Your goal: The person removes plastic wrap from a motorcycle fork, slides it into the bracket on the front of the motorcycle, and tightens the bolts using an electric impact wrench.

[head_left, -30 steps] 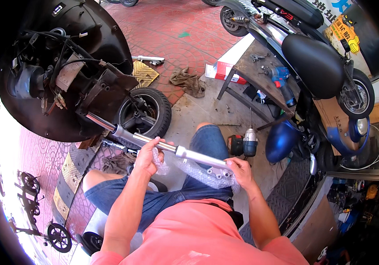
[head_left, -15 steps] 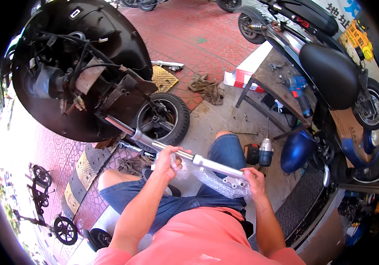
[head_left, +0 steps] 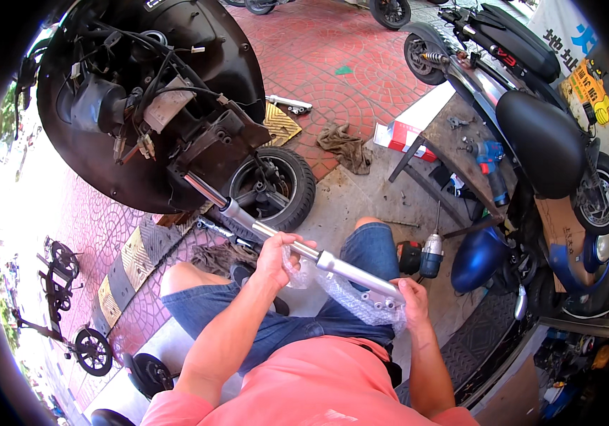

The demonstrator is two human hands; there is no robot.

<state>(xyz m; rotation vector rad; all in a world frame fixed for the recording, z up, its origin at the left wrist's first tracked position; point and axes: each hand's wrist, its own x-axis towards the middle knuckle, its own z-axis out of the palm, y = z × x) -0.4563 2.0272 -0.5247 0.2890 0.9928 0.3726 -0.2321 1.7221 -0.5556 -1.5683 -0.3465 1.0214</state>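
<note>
Across my lap lies a silver fork leg, a bright slim rod sliding into a thicker tube with a bolted bracket at its lower end. My left hand is closed around the slim rod, and crumpled bubble wrap hangs by its fingers. Gripping the thick lower end is my right hand, thumb on top. More bubble wrap clings beneath the tube and partly covers the bracket. Beyond my left hand, another silver fork tube slopes down from a stripped scooter front; its lower part is hidden there.
A spoked black wheel stands beneath the scooter front. A cordless drill is on the floor by my right knee. On a low metal bench lies a blue power tool. A brown rag lies ahead; a blue fender is at right.
The view has shifted slightly, so the surroundings sit a little farther right. Both hands keep their hold on the fork leg, which has hardly moved relative to my lap.
</note>
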